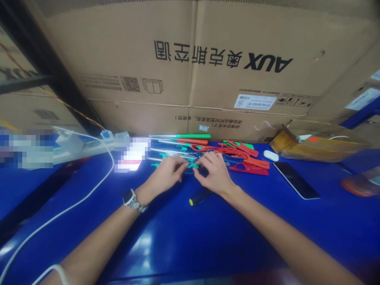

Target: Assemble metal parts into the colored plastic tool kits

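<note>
My left hand (170, 171), with a metal-band watch on the wrist, is closed, thumb and fingers pinched at a small teal plastic piece (193, 163). My right hand (216, 171) is curled around the other side of that piece, its fingertips close to the left ones. Exactly how the fingers grip is partly hidden. Below my right hand lies a screwdriver (199, 197) with a dark handle and yellow end. Behind and beside the hands lie several long-necked lighters: a green-handled one (194, 136), a red one (248, 170) and an orange one (255, 162) among them.
A large upside-down-printed cardboard box (208, 23) walls off the back. On the blue table (178, 237), a phone (295, 180), a white case (270, 155) and an open carton (311, 148) are at right. A lit screen (133, 154), power strip (89, 147) and white cable (80, 202) are at left.
</note>
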Available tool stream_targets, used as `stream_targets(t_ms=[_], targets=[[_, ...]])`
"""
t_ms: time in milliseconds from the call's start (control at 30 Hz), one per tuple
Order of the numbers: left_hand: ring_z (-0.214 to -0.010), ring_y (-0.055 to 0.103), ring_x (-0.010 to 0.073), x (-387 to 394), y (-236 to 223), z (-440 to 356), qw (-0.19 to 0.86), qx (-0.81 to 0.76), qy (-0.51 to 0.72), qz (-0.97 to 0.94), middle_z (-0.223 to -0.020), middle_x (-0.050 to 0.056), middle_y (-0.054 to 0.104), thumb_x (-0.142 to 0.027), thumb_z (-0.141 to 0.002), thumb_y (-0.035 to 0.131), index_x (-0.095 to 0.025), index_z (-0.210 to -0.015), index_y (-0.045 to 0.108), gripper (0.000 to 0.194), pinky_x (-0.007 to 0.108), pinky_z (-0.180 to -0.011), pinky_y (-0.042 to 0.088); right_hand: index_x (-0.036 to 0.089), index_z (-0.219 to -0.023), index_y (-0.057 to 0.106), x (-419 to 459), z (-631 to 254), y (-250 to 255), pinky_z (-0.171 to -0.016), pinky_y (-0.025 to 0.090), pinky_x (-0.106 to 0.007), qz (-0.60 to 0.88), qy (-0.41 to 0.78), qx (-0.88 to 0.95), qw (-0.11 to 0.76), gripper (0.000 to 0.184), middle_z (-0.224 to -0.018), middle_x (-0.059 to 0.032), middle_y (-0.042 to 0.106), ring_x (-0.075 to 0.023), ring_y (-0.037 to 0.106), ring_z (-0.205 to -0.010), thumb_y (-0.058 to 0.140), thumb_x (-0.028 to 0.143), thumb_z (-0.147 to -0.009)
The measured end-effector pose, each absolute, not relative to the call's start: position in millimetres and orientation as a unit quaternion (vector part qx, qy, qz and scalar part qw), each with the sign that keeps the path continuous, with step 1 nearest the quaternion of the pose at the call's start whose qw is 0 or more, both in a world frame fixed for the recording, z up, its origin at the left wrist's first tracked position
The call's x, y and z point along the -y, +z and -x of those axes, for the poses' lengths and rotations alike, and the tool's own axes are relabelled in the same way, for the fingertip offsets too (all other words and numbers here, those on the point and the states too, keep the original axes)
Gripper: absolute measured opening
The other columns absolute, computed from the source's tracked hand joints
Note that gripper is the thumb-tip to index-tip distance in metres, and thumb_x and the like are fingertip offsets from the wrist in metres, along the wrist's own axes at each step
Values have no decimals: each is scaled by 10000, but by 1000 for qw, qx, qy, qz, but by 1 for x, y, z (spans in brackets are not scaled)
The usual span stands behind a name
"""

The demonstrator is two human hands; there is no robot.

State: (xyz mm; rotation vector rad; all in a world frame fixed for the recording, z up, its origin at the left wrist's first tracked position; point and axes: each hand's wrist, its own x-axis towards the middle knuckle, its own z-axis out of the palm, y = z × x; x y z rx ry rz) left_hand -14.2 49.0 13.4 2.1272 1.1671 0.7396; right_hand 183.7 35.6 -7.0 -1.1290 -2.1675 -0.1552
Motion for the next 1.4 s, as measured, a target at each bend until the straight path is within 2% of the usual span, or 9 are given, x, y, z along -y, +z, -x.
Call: stream_targets(t_ms=[400, 633, 867, 1000, 1133, 1400], targets=[[-606, 552, 147, -49, 9, 8, 276, -439, 273, -810, -682, 15, 604, -288, -952, 479, -153, -819, 679, 276, 266, -606, 406, 208, -783, 584, -29, -174, 1, -750, 322, -368, 488, -80, 826, 270, 23, -846, -66, 634, -237, 532, -844, 586, 196, -802], [-614, 545, 143, -49, 9, 7, 267, -441, 272, -813, -738, 29, 616, -263, -951, 481, -151, -852, 694, 261, 267, -620, 411, 207, -819, 591, -30, -176, 5, -742, 314, -363, 482, -71, 841, 235, 18, -831, -59, 629, -242, 536, -861, 584, 190, -819], [-603, 523, 150, -52, 10, 11, 278, -433, 286, -808, -626, -1, 578, -256, -943, 473, -159, -797, 675, 268, 263, -602, 381, 200, -830, 575, -34, -182, 3, -768, 325, -354, 433, -70, 849, 294, 44, -845, -53, 656, -213, 555, -827, 566, 225, -865], [-587, 510, 145, -51, 11, 13, 282, -435, 290, -804, -626, -4, 574, -281, -942, 476, -156, -742, 656, 296, 268, -601, 367, 191, -870, 591, -34, -181, 0, -786, 335, -353, 442, -68, 834, 323, 56, -879, -54, 667, -211, 584, -850, 560, 238, -871], [-614, 520, 154, -49, 13, 11, 271, -445, 292, -802, -636, 3, 576, -274, -937, 478, -154, -740, 657, 292, 273, -616, 369, 191, -804, 577, -34, -178, -3, -796, 342, -354, 461, -79, 821, 328, 70, -849, -50, 655, -208, 591, -827, 573, 242, -851], [-703, 559, 169, -50, 7, 7, 250, -439, 289, -813, -773, 39, 649, -240, -933, 484, -147, -812, 690, 257, 281, -664, 388, 189, -754, 572, -31, -177, 9, -767, 324, -344, 484, -55, 840, 239, 76, -827, -40, 652, -204, 589, -832, 598, 188, -825]])
